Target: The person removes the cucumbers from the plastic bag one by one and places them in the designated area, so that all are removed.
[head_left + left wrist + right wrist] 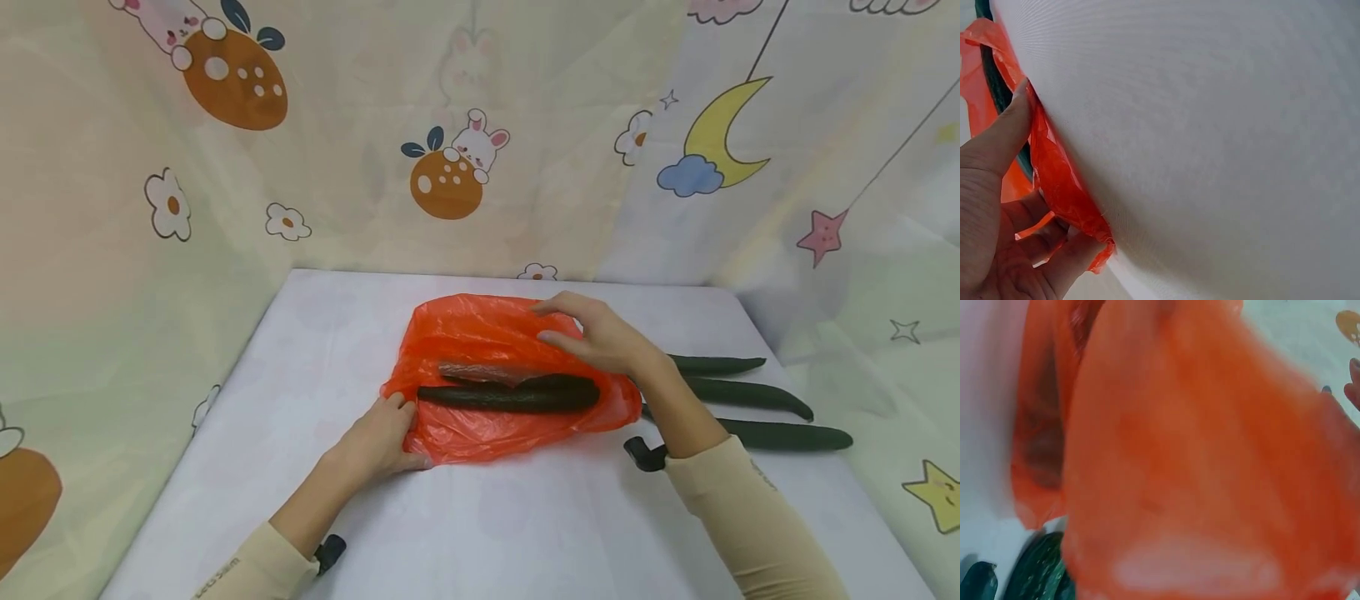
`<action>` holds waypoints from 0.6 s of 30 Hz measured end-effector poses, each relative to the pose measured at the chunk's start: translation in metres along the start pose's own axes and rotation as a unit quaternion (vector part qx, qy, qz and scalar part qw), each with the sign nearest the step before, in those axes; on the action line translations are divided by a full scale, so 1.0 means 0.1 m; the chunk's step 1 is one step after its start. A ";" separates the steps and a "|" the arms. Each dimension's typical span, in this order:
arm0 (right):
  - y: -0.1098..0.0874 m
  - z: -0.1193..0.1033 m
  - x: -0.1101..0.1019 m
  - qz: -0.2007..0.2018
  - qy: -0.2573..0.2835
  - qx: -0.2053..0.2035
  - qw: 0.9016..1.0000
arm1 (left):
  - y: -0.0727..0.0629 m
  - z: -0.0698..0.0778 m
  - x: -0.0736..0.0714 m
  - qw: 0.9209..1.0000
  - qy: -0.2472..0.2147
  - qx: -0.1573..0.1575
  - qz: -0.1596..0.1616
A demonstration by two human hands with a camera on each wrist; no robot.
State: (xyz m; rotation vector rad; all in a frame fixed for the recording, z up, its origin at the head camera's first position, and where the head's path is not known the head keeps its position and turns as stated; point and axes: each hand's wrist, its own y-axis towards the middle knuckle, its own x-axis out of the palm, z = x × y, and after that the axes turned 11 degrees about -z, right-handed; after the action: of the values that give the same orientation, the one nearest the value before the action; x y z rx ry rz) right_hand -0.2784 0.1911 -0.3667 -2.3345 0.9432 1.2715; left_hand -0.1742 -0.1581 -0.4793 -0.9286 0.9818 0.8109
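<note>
An orange-red plastic bag point(480, 329) lies spread on the white table. A dark green cucumber point(487, 398) shows in its opening, another beside it, and part of a cucumber looks paler behind the film. At the bag's left edge, my left hand point(378, 442) grips the film; the left wrist view shows the thumb and curled fingers point(1075, 256) on its rim. My right hand point(600, 333) hovers at the bag's upper right edge, thumb and fingers apart. Loose orange film fills most of the right wrist view, with fingertips point(1354, 387) at its right edge.
Several whole cucumbers point(750, 396) lie side by side at the table's right, partly behind my right forearm. The white table point(525, 533) extends in front of the bag. A cartoon-printed curtain point(337, 150) encloses the back and sides.
</note>
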 end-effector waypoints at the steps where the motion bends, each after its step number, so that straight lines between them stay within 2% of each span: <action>1: 0.02 -0.03 0.01 -0.003 0.001 -0.001 1.000 | 0.00 0.00 0.00 1.000 0.000 0.000 0.000; 7: 0.15 -0.13 0.08 -0.013 0.007 -0.029 0.999 | 0.00 -0.01 0.00 1.000 -0.009 -0.006 -0.005; 14: 0.32 -0.18 0.21 -0.023 0.008 -0.081 0.996 | -0.01 -0.01 0.00 1.000 0.010 0.008 0.007; 18: 0.37 -0.23 0.27 -0.027 0.012 -0.085 0.996 | -0.01 0.00 -0.01 1.000 0.012 0.007 0.006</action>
State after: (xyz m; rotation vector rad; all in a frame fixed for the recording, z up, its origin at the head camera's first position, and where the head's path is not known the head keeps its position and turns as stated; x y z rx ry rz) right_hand -0.2790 0.1406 -0.3750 -2.4921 0.8005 1.3520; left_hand -0.1735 -0.1588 -0.4786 -0.9237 1.0142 0.8031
